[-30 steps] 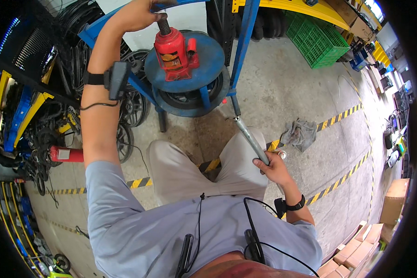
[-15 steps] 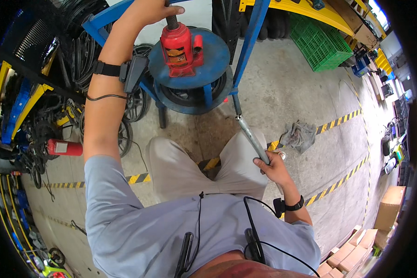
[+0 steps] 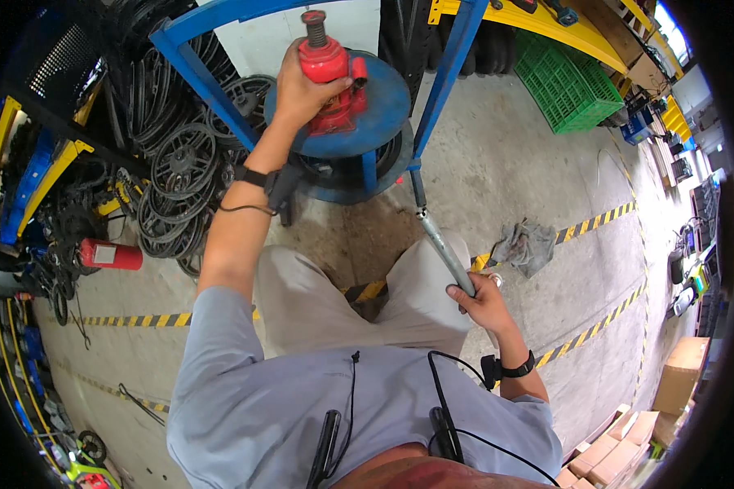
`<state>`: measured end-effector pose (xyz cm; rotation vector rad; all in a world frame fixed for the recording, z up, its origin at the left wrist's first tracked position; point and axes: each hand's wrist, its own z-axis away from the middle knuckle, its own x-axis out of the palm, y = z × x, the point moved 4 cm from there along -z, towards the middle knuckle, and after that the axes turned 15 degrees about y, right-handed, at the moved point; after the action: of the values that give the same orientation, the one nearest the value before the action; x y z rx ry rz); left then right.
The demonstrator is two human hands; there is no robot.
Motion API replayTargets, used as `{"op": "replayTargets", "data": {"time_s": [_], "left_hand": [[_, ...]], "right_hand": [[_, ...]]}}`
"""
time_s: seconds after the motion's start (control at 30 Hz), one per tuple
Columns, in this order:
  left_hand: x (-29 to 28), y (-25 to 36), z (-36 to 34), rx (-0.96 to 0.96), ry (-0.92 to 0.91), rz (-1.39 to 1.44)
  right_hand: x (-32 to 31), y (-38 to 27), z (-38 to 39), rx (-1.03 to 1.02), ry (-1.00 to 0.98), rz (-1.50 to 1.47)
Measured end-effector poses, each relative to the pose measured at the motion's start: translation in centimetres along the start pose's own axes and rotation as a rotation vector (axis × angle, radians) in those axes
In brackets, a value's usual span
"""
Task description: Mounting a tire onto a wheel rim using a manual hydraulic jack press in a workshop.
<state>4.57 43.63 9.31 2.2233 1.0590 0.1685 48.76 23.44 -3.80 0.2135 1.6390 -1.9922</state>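
Note:
A red bottle jack point(image 3: 324, 63) with a threaded screw on top stands upright on a round blue plate point(image 3: 387, 98) in a blue metal frame point(image 3: 442, 90). My left hand point(image 3: 303, 91) wraps round the jack's body from its left side, the thumb lying across the front. My right hand point(image 3: 483, 303) grips the lower end of a grey metal pipe point(image 3: 447, 251) beside my right knee. The pipe slants up to the frame's right leg; whether it touches that leg I cannot tell.
Motorcycle wheel rims point(image 3: 179, 163) are heaped left of the frame, near a red fire extinguisher point(image 3: 112, 254). A grey rag point(image 3: 527, 246) lies on the floor at right, by striped tape point(image 3: 599, 218). Farther back are a green crate point(image 3: 564, 81) and a yellow shelf point(image 3: 538, 24).
My left hand has come down from the screw on top of the jack to its body. The right hand and the pipe have hardly moved.

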Motion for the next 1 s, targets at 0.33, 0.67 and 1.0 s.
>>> {"op": "replayTargets", "data": {"time_s": [0.33, 0.67, 1.0], "left_hand": [[1.0, -1.0, -2.3, 0.014, 0.248, -0.121], [2.0, -0.6, -3.6, -0.159, 0.232, 0.356], [2.3, -0.8, -4.1, 0.108, 0.27, 0.067]], "right_hand": [[0.5, -1.5, 0.4, 0.038, 0.064, -0.009], [0.2, -0.6, 0.3, 0.077, 0.054, -0.045], [0.3, -0.2, 0.0, 0.033, 0.044, -0.026]]}}
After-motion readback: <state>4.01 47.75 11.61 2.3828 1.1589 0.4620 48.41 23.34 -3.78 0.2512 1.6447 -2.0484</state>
